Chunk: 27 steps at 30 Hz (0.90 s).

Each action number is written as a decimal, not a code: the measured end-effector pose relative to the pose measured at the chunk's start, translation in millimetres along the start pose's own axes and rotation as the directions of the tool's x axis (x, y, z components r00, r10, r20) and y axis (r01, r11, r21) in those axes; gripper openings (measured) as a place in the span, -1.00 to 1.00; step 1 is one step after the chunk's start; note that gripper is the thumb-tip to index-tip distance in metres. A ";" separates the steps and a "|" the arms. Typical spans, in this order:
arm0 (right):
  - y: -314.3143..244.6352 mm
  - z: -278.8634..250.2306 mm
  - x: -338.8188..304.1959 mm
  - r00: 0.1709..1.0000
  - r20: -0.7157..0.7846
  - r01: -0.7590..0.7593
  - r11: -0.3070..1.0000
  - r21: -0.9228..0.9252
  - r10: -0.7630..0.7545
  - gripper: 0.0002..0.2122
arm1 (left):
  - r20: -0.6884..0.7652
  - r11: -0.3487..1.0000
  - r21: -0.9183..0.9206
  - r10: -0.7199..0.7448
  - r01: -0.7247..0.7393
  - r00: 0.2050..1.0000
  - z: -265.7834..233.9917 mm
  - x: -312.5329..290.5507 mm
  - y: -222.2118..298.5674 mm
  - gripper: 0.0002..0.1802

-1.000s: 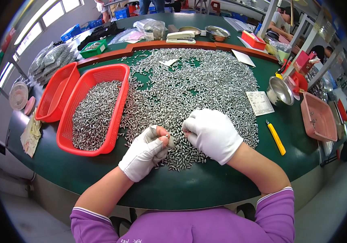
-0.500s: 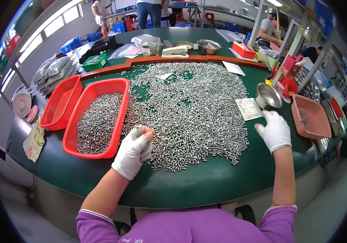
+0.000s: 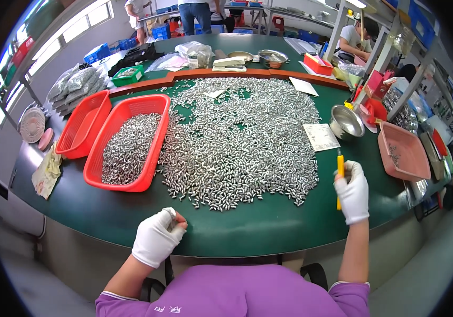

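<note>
Yellow utility knife (image 3: 341, 166) in the right hand (image 3: 353, 195), big spread of small silver metal pieces (image 3: 242, 142) to its left

So the right hand, in a white glove with some bare fingertips, has its fingers curled around the knife. The knife sits along the left side of that hand, and its metal tip points to the far side, just beside the near edge of a printed paper slip (image 3: 322, 137). The steel bowl (image 3: 347, 121) is a bit beyond, and a pink plastic tray (image 3: 403, 153) is over to the right.

Left hand (image 3: 157, 236), also gloved, is at the near edge of the green table (image 3: 253, 227), left of the middle and well apart from the knife. Its fingers are curled in, with the thumb and forefinger tips pressed together. Can't tell if there's anything tiny pinched in there, sorry.

The silver pieces cover the middle of the table, on the far side of the left hand and apart from it. A red perforated basket (image 3: 93, 166) on the left holds a load of them too, with a second red basket (image 3: 81, 124) just left of it. Nearer the left rim there's a stained yellowish cloth (image 3: 47, 173).
</note>
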State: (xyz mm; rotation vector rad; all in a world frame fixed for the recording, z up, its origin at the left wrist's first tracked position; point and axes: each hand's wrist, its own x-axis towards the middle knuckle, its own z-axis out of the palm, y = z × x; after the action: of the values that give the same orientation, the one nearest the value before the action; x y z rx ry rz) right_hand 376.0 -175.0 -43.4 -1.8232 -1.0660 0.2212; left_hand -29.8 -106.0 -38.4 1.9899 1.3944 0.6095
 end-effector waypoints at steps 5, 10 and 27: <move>-84.5 36.4 -74.8 0.744 0.511 0.427 0.894 0.132 -0.431 -0.39 | -0.012 0.993 0.120 -0.002 0.003 1.000 6.4 -14.7 -8.2 -0.90; -92.7 82.0 -103.3 0.608 0.667 0.655 0.747 -0.116 -0.429 -0.46 | -0.044 0.989 0.143 0.051 -0.045 0.998 11.5 -13.2 -9.0 -0.90; -114.1 114.8 -110.5 0.485 0.688 0.817 0.560 -0.138 -0.539 -0.64 | -0.090 0.986 0.158 0.059 -0.044 0.994 14.6 -11.1 -12.3 -0.88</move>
State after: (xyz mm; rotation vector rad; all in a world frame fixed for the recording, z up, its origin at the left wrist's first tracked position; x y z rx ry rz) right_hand 180.2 -166.6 -41.4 -1.5303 -2.4248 0.0022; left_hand -31.6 -116.7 -57.5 2.1504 1.4911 0.6422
